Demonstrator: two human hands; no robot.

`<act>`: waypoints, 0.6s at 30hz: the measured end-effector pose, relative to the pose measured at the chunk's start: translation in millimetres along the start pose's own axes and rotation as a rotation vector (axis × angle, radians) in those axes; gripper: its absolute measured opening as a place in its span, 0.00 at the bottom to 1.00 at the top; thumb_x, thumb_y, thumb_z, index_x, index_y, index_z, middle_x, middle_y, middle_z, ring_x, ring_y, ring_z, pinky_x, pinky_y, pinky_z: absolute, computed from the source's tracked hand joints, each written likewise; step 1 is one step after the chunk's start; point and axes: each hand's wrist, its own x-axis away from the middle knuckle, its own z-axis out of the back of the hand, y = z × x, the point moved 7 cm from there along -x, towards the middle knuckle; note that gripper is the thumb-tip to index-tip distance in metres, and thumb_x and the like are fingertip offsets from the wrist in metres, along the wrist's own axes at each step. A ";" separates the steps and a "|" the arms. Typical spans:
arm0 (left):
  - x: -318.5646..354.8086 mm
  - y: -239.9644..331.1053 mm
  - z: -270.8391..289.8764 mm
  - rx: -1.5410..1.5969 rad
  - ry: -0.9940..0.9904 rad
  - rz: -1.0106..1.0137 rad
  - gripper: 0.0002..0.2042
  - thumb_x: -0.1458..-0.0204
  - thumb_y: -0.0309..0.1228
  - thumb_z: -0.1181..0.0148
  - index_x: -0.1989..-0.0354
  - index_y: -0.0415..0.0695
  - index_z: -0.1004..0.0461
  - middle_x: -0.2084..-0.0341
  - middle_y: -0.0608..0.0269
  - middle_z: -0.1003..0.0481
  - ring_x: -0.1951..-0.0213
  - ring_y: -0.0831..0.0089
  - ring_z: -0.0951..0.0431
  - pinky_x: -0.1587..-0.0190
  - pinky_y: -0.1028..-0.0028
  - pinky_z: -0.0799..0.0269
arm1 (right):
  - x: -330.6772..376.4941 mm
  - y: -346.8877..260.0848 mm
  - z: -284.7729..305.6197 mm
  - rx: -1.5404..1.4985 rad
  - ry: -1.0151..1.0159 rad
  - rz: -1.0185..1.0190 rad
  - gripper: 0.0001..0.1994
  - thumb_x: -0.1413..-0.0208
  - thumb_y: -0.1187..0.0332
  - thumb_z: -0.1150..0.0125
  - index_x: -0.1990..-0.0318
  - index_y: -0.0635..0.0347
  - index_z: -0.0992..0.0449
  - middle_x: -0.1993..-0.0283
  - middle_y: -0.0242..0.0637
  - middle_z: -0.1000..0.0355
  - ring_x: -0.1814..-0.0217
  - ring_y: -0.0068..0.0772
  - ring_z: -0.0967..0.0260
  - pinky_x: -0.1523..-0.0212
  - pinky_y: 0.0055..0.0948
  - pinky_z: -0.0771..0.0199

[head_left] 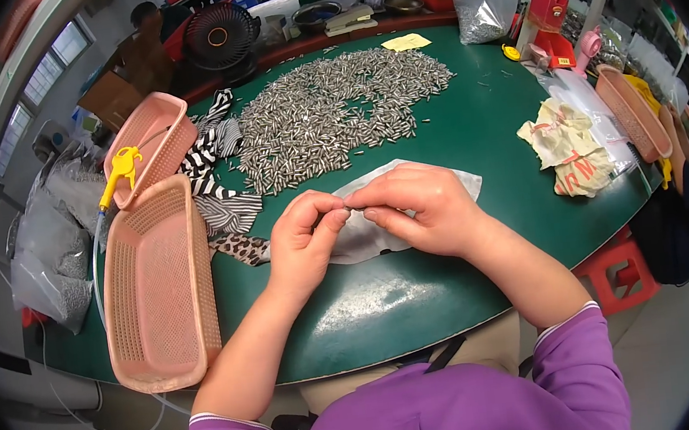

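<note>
Fingertips of my left hand (303, 238) and my right hand (421, 207) meet in a pinch over the near middle of the green table. Whatever sits between them is too small and too covered to name. Beneath both hands lies a white cloth (463, 181), partly hidden by them. Just beyond spreads a wide heap of small silvery metal pins (294, 132), loose and lying every which way. Striped fabric scraps (230, 206) and a leopard-print scrap (240, 248) rest to the left of my left hand.
Two pink plastic baskets (160, 297) stand at the left, with a yellow air gun (120, 175) on the farther one. Crumpled cream cloth (570, 145) lies right, near another pink basket (632, 113). A black fan (219, 39) and a bag of metal parts (483, 20) stand farther back.
</note>
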 end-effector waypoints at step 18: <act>1.3 5.0 -5.9 0.031 -0.115 -0.055 0.01 0.47 0.22 0.43 0.67 0.39 0.26 0.71 0.65 0.28 0.68 0.75 0.28 0.63 0.78 0.32 | 0.2 -17.8 5.3 0.221 0.053 0.215 0.14 0.56 0.75 0.36 0.59 0.56 0.21 0.65 0.32 0.25 0.66 0.34 0.28 0.66 0.30 0.28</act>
